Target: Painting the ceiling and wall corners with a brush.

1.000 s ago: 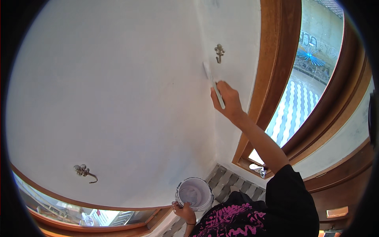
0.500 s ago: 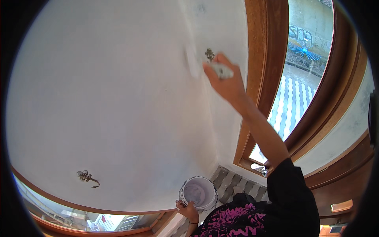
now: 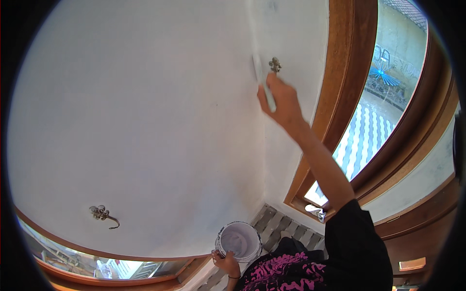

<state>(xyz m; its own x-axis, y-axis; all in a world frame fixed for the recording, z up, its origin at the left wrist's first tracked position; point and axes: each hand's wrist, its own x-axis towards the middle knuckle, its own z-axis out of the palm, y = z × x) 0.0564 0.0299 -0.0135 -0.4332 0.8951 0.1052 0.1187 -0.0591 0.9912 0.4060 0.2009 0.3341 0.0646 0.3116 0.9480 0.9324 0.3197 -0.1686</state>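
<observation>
My right hand (image 3: 284, 102) is raised at arm's length, its fingers closed round the pale handle of a paintbrush (image 3: 257, 67). The white bristle end lies at the white wall (image 3: 145, 106), close to the corner line. Just right of the brush, an ornate metal hook (image 3: 275, 64) is fixed to the narrow side wall. Low down, my left hand (image 3: 226, 264) grips the rim of a paint bucket (image 3: 251, 237), thumb inside. Whitish paint shows in the bucket, and smears mark its rim.
A wooden-framed window (image 3: 335, 97) rises on the right, with a white crumpled cloth (image 3: 315, 212) on its sill. Another metal hook (image 3: 103, 213) sits low on the left wall, above a second window (image 3: 116, 269). Grey patterned floor tiles (image 3: 276, 220) lie below.
My right hand has shifted the brush to the corner line, and the brush now stands more upright. The view has swung slightly. My left hand keeps hold of the bucket.
</observation>
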